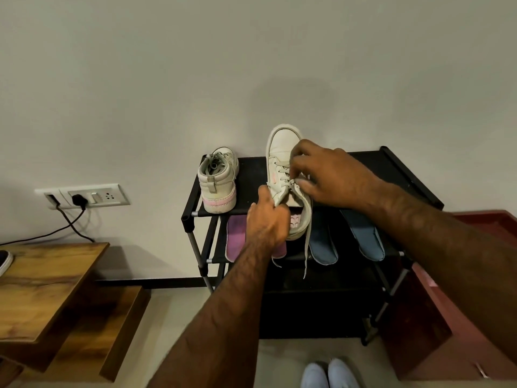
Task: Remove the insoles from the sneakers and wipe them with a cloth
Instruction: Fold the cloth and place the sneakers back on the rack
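Note:
A white sneaker (282,148) is held above the black shoe rack (391,163), toe pointing at the wall, its laces hanging loose. My left hand (267,219) grips the sneaker's collar on its left side. My right hand (333,175) lies over the laces, fingers curled and pinching a lace near the tongue. A second white sneaker (218,182) with a pink sole stripe stands on the rack's top left, heel toward me. On the shelf below lie a purple insole (235,239) and two blue insoles (321,245). No cloth is in view.
A wooden stepped table (47,284) stands at the left, with a wall socket and black cable (81,198) above it. A dark red cabinet (436,317) is at the right. White-socked feet (330,373) show at the bottom, on a beige floor.

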Available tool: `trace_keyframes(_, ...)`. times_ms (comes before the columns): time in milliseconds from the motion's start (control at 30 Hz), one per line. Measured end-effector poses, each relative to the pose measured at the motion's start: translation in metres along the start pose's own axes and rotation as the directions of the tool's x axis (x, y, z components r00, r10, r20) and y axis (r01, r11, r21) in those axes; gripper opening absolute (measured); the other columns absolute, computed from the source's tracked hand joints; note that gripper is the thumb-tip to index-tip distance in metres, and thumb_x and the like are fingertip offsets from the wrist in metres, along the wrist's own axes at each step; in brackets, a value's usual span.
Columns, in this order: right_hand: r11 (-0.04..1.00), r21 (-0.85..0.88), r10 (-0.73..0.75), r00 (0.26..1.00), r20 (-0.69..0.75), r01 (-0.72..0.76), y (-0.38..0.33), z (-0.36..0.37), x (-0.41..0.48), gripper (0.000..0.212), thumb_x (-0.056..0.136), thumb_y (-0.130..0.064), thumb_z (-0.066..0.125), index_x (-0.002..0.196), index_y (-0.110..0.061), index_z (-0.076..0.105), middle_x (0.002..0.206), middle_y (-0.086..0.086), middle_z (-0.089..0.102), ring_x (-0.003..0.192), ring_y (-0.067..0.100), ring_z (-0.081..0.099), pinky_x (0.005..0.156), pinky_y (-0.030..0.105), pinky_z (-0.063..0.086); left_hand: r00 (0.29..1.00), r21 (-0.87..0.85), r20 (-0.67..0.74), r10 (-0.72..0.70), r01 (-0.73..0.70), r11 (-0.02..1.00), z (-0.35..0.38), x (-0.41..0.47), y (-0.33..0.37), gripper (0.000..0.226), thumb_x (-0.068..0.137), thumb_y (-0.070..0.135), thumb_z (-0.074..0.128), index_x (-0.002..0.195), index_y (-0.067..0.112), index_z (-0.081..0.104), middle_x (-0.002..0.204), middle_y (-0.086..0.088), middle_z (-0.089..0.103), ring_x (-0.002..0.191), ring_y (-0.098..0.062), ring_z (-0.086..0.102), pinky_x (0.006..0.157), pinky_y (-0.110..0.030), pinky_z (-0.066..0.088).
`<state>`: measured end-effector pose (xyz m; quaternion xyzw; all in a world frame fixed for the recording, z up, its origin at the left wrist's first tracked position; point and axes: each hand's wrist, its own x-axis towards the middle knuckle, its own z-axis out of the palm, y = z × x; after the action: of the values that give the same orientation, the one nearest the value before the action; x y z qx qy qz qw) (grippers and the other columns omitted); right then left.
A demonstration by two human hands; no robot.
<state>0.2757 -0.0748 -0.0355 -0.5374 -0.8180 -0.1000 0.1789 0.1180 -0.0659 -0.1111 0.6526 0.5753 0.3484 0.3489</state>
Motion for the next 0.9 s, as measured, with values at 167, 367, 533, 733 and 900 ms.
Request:
trace_keyframes(167, 0.357, 0.85, 0.688, 0.724, 0.041, -0.387, 0.0, 0.014, -0.006, 0.008, 0.1, -0.016, 0.053, 0.099, -0.015, 0.06, 0.103, 0.003, 0.068, 0.082, 0.017, 0.076, 0.078, 0.038, 0.063, 1.0, -0.033, 0.003, -0.006, 0.006, 0.999, -0.001, 0.0, 0.0, 0.031, 0.081, 0.03, 0.037, 0.111, 0.025, 0.042, 0.098, -0.007, 0.065, 0.093, -0.031, 0.062, 0.081, -0.052, 0.055)
trace_keyframes(367, 0.371, 0.761, 0.5, 0.805, 0.318, -0.532, -0.012, 0.027, -0.026, 0.064, 0.077, -0.024, 0.075, 0.135, -0.024, 0.047, 0.125, -0.008, 0.059, 0.107, 0.013, 0.066, 0.091, 0.045, 0.059, 0.999, -0.072, 0.024, -0.03, 0.031, 0.997, -0.003, 0.003, 0.005, 0.023, 0.092, 0.016, 0.041, 0.115, 0.018, 0.044, 0.097, -0.01, 0.065, 0.088, -0.028, 0.064, 0.075, -0.047, 0.058)
trace_keyframes(533, 0.535, 0.523, 0.616, 0.73, 0.295, -0.663, -0.034, 0.045, -0.011, 0.087, 0.077, -0.025, 0.065, 0.15, -0.035, 0.019, 0.125, 0.002, 0.058, 0.108, 0.027, 0.062, 0.091, 0.048, 0.056, 0.988, -0.067, 0.106, -0.115, 0.122, 0.99, -0.012, 0.008, 0.013, 0.03, 0.089, 0.022, 0.045, 0.118, 0.017, 0.046, 0.104, -0.008, 0.064, 0.093, -0.026, 0.062, 0.081, -0.044, 0.053)
trace_keyframes(733, 0.481, 0.48, 0.716, 0.645, 0.267, -0.734, -0.044, 0.049, 0.001, 0.071, 0.088, -0.029, 0.06, 0.149, -0.033, 0.024, 0.12, 0.008, 0.065, 0.104, 0.033, 0.064, 0.085, 0.048, 0.059, 0.938, -0.021, 0.34, -0.073, 0.085, 0.996, -0.041, 0.023, 0.02, 0.03, 0.058, 0.031, 0.061, 0.08, 0.01, 0.066, 0.083, -0.006, 0.067, 0.083, -0.021, 0.061, 0.084, -0.041, 0.048)
trace_keyframes(900, 0.479, 0.472, 0.719, 0.639, 0.274, -0.74, -0.042, 0.05, -0.001, 0.071, 0.09, -0.034, 0.062, 0.15, -0.033, 0.023, 0.118, 0.007, 0.066, 0.103, 0.032, 0.065, 0.084, 0.048, 0.059, 0.956, 0.283, 0.29, 0.044, -0.13, 0.95, -0.069, 0.034, 0.036, 0.049, 0.071, 0.058, 0.06, 0.078, 0.012, 0.078, 0.08, -0.008, 0.077, 0.081, -0.031, 0.074, 0.082, -0.045, 0.061)
